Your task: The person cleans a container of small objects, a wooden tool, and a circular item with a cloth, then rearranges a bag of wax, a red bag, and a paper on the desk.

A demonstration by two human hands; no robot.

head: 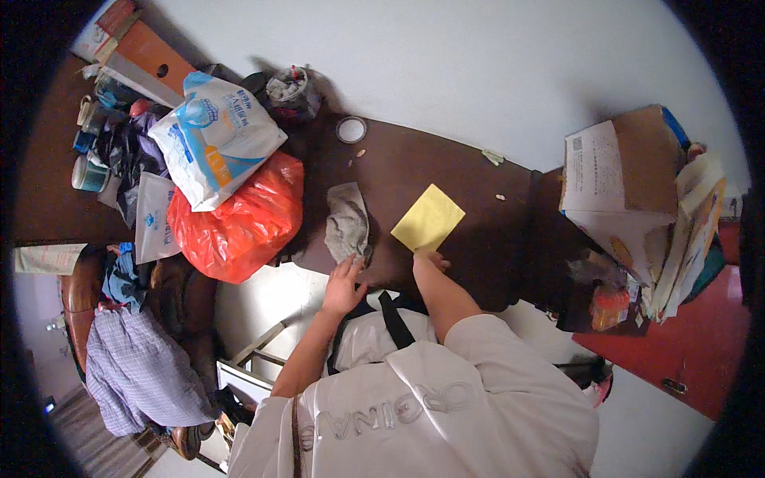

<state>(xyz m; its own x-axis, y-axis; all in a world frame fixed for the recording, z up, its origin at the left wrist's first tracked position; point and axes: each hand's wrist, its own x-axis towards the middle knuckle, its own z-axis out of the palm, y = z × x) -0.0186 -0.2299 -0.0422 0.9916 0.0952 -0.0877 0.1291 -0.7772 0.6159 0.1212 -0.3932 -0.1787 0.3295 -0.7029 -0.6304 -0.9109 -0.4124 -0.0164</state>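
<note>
A flat yellow rectangular sheet [428, 216], paper or cloth, lies at a slant on the dark brown tabletop [388, 146]. My right hand [431, 260] is at its near corner, with the fingers curled and the corner under the hand. To the left is a crumpled grey cloth [346, 221], longer than it is wide. The fingertips of my left hand [343, 288] rest at the near end of this cloth, palm down, thumb apart from the fingers.
Left of the grey cloth sit a red plastic bag [239, 233] and a white-and-blue package [218, 137]. A clear tub [293, 89] and a round lid [351, 129] stand near the wall. On the right is a cardboard box [621, 161] beside stacked papers [693, 239].
</note>
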